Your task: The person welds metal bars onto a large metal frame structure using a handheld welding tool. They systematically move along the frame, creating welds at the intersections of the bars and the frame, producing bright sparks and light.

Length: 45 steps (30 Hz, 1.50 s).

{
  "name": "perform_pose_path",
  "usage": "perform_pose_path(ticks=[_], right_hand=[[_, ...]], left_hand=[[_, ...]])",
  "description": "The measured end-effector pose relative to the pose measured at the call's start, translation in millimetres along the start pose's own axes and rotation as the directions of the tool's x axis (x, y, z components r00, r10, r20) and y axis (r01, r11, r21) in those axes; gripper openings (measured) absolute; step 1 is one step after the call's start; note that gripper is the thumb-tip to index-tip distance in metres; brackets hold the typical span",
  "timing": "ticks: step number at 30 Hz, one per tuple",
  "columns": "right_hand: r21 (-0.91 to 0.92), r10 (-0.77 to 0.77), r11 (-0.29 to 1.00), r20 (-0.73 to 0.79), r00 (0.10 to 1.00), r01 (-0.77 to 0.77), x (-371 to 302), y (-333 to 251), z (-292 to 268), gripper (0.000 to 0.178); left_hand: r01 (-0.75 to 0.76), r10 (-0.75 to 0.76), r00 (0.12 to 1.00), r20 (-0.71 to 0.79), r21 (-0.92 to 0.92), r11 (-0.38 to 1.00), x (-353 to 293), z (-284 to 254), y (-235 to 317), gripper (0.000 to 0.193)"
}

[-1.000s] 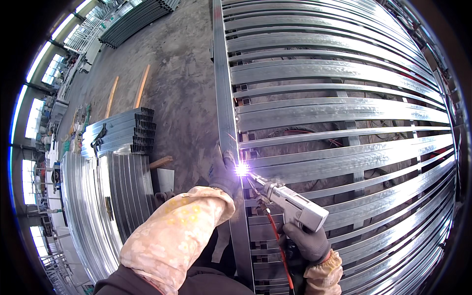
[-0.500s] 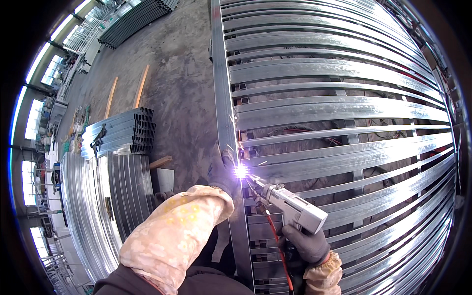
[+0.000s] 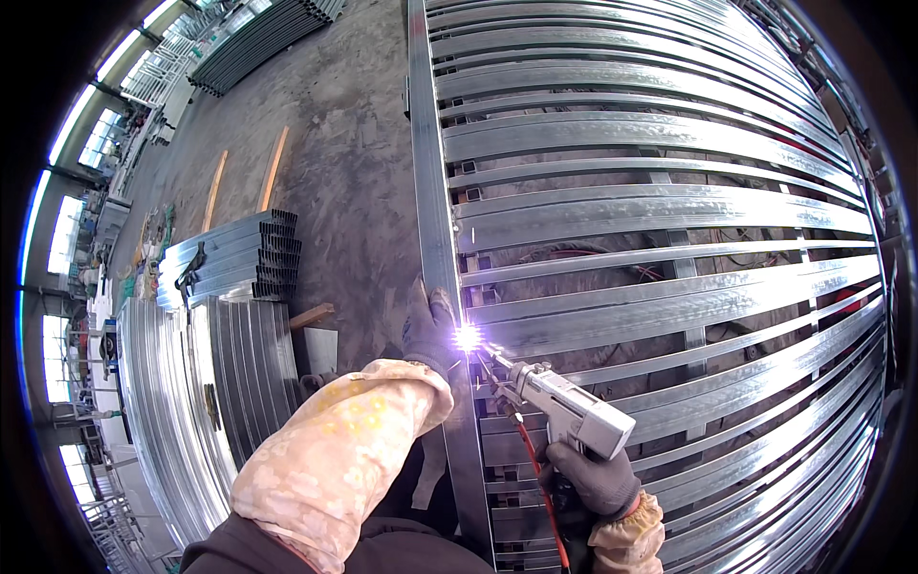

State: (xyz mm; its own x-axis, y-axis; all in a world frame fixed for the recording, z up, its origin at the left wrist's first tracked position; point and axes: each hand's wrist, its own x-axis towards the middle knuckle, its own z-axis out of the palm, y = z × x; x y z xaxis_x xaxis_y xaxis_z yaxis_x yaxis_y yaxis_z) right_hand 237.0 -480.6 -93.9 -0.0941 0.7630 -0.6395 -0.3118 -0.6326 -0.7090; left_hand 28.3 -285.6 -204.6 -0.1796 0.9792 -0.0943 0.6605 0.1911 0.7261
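Note:
My right hand, in a dark grey glove, is closed around the grip of a silver handheld welding gun. Its nozzle points up and left, to a bright violet-white weld flash where a flat metal bar meets the long metal tube. An orange-red hose hangs beneath the gun. Just left of the flash, my gloved left hand grips the tube's side, its fingers partly hidden by tube and glare. A pale patterned sleeve covers that forearm.
Many parallel shiny metal bars run rightward from the tube, with cables beneath. On the left lie stacked metal profiles, a shorter profile bundle and wooden strips on the concrete floor. Another tube stack lies farther off.
The weld flash and gun tip have shifted very slightly down along the joint. Flying sparks above the flash have lessened. Both hands keep their holds.

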Motion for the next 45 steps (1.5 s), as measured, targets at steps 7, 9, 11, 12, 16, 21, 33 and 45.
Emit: perform_pose_path(ticks=[7,9,11,12,16,21,33,45], right_hand=[[0.010,-0.042,0.999,-0.027,0.999,0.042,-3,3,2,0.046],[0.010,-0.017,1.000,-0.033,0.999,0.017,-5,2,2,0.047],[0.007,-0.004,1.000,-0.027,1.000,0.004,-6,-1,3,0.047],[0.003,0.004,1.000,-0.020,1.000,-0.004,-6,-1,4,0.048],[0.014,0.013,1.000,-0.029,0.999,-0.012,-8,0,4,0.049],[0.008,0.009,1.000,-0.014,1.000,-0.009,-9,-1,3,0.044],[0.034,-0.021,0.999,-0.032,0.999,0.022,-16,5,5,0.042],[0.035,0.015,0.999,-0.033,0.999,-0.014,-23,-2,9,0.019]], left_hand=[[0.052,-0.051,0.998,0.044,-0.024,0.998,-3,-1,1,0.043],[0.094,-0.093,0.990,0.105,0.004,0.996,-3,-5,9,0.049],[0.120,-0.117,0.987,0.106,-0.019,0.993,-7,-10,22,0.041],[0.133,-0.129,0.986,0.102,-0.028,0.991,-8,-14,26,0.039],[0.096,-0.095,0.993,0.073,-0.011,0.995,-4,-1,5,0.038],[0.097,-0.097,0.993,0.060,-0.003,0.995,-3,-3,6,0.048],[0.163,-0.162,0.979,0.123,0.004,0.987,1,-3,7,0.051],[0.163,-0.171,0.981,0.088,0.090,0.983,-3,-6,14,0.054]])
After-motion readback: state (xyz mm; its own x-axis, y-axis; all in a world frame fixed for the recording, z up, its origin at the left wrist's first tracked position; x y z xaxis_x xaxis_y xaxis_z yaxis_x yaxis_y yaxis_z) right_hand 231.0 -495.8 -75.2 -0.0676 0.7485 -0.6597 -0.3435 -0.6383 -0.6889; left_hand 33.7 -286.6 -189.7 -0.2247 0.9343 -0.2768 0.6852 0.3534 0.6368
